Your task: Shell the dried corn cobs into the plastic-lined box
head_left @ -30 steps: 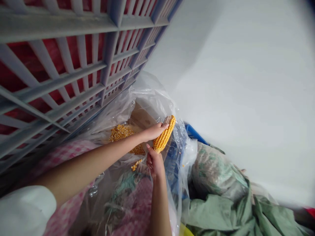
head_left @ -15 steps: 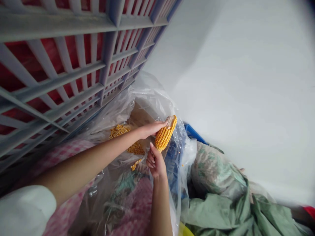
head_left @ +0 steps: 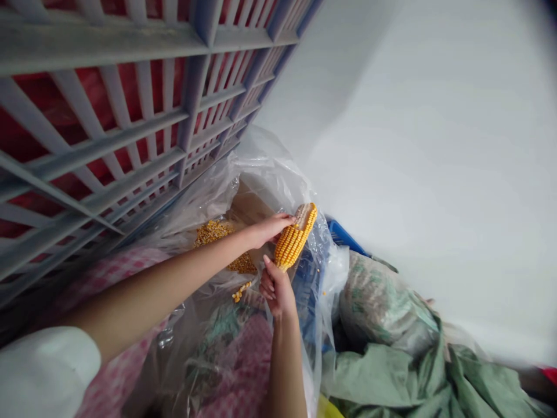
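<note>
An ear of corn [head_left: 292,247] with yellow kernels tilts up and to the right over a clear plastic bag [head_left: 278,174]. A pale strip of bare cob shows near its upper end. My right hand [head_left: 277,285] is closed around the lower end, thumb along it. My left hand [head_left: 270,229] grips the ear's left side, its fingertips against the edge of the bare strip; part of its grip is hidden. Below my left forearm, loose corn kernels [head_left: 213,231] lie heaped in the bag. A small clump of kernels [head_left: 241,292] rests on the plastic nearer to me.
A tall slatted plastic crate [head_left: 191,87] with red contents rises on the left. Behind the bag stands a blue basket [head_left: 343,235] beside a white wall [head_left: 435,145]. A stuffed sack [head_left: 383,302] and green cloth [head_left: 383,377] lie at right. Pink checked fabric [head_left: 239,371] is below.
The ear has shifted slightly to the right with its upper end turned, and more of the bare strip shows. My left fingertips have moved a little on it. My right hand keeps its hold.
</note>
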Tool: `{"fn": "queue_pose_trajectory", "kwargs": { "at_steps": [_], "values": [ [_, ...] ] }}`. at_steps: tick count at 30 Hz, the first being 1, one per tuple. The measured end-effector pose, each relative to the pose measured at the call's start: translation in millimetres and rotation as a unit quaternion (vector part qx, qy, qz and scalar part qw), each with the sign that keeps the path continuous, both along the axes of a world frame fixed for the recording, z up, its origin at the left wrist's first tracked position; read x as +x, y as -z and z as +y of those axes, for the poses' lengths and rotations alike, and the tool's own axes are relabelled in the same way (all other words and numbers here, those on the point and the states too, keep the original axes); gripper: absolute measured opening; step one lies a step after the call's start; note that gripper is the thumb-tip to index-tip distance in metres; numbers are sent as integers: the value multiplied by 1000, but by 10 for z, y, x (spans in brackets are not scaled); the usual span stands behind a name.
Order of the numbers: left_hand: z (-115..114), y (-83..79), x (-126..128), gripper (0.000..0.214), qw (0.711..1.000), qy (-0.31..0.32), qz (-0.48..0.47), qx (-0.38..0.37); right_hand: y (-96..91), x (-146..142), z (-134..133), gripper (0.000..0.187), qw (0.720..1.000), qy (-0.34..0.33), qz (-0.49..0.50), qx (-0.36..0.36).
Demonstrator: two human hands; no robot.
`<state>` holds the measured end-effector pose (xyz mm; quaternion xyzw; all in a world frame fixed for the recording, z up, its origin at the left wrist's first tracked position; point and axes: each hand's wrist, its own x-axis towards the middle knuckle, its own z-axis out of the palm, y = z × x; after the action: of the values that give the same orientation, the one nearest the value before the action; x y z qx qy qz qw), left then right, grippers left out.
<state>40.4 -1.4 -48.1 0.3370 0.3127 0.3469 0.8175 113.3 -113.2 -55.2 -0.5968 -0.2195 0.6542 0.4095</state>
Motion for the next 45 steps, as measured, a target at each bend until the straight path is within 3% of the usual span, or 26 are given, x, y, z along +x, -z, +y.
{"fn": "queue_pose_trajectory", "kwargs": {
  "at_steps": [8,14,23,28,34,41,45],
  "values": [
    [-8,-68,-71,29,996,86,-11,16,-34,22,18,36,993,2,116,-6],
    [-46,-73,-39,34,999,40,32,7,3,13,-14,36,1000,7,22,0],
    [-77,-59,-24,35,998,29,53,18,-9,-26,-5,38,1000,-1,5,-25],
    [-48,-27,-30,41,994,16,67,83,-1,-37,4,37,1000,1,-6,-12],
    [-18,-103,-67,52,958,51,148,241,44,-7,17,37,997,20,-77,5],
    [-134,-37,45,46,908,-11,286,307,26,-19,23,35,986,26,-165,-24],
    [-177,10,93,45,893,-41,326,306,22,-14,30,33,980,26,-193,-34]
  ]
}}
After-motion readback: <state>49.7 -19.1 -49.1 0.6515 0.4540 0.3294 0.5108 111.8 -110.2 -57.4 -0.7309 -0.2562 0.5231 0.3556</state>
